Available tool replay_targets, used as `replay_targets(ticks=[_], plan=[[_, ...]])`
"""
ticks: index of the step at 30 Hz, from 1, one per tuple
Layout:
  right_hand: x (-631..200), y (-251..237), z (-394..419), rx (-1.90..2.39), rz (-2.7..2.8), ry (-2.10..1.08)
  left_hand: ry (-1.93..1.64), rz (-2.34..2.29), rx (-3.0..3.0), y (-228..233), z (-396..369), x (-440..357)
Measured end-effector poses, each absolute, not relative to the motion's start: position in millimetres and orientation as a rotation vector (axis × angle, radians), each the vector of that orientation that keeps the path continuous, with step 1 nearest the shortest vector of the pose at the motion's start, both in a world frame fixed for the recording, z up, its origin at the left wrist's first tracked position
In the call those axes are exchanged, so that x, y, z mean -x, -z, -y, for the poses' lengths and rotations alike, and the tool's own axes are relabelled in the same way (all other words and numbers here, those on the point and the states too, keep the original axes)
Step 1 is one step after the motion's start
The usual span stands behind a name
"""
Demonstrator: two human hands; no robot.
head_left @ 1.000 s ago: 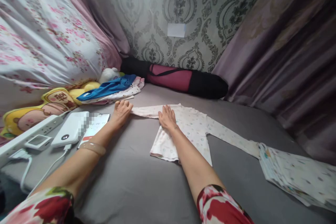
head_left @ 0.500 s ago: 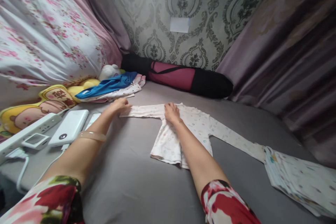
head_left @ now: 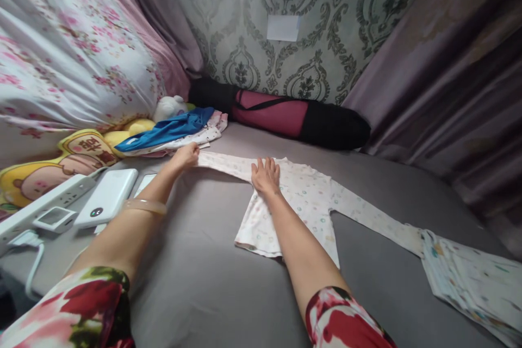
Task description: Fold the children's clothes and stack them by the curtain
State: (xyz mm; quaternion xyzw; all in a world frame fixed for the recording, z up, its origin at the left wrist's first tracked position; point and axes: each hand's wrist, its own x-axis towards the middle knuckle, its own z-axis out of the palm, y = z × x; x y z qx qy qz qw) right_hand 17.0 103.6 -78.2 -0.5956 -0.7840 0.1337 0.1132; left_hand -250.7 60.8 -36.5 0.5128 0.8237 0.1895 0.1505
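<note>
A small white long-sleeved shirt (head_left: pixel 305 196) with a pale print lies spread on the grey bed sheet (head_left: pixel 196 261). My left hand (head_left: pixel 187 156) is closed on the cuff of its left-side sleeve, which is stretched out straight. Spread flat, my right hand (head_left: pixel 266 176) presses on the shirt near the shoulder where that sleeve begins. The other sleeve slants down to the right, its cuff touching a stack of folded printed cloths (head_left: pixel 473 277). My right forearm covers part of the shirt's lower body.
A black and maroon long bag (head_left: pixel 273 114) lies along the wall. At left are a blue garment (head_left: pixel 171 129) on other clothes, a yellow cartoon cushion (head_left: pixel 44 176), a white power bank (head_left: pixel 106 196), a power strip (head_left: pixel 49 204) and a charger (head_left: pixel 55 219). Curtains (head_left: pixel 440 60) hang at right.
My left hand has moved slightly away from me, closing on the cuff and pulling the sleeve up and taut. My right hand's fingers have spread flatter on the shirt. The view has shifted slightly.
</note>
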Motion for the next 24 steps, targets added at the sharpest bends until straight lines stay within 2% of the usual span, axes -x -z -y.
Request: replay_targets(ticks=[4,9,13,17,19,21,24], plan=[[-14.3,80.0,-104.1,1.787,2.308,-0.375,-0.067,-2.590,-1.713,54.0,-55.5,241.3],[-12.8,81.7,-104.8,1.804,2.294,-0.340,0.079,-2.633,-1.735,52.4,-54.8,230.6],[-12.0,81.5,-103.8,1.809,2.300,-0.325,-0.024,-2.731,-1.902,44.0,-66.5,199.8],[-14.8,78.8,-101.8,1.807,2.331,-0.293,-0.355,-2.200,-2.255,53.4,-79.4,130.5],[-17.2,77.0,-101.0,1.810,2.400,-0.270,-0.557,-1.991,-2.222,63.8,-82.4,97.2],[-18.9,76.0,-100.7,1.812,2.460,-0.259,-0.585,-1.903,-2.196,74.0,-82.3,78.4],[-18.2,77.2,-101.2,1.805,2.411,-0.270,-0.427,-1.970,-2.179,83.9,-76.2,84.5]])
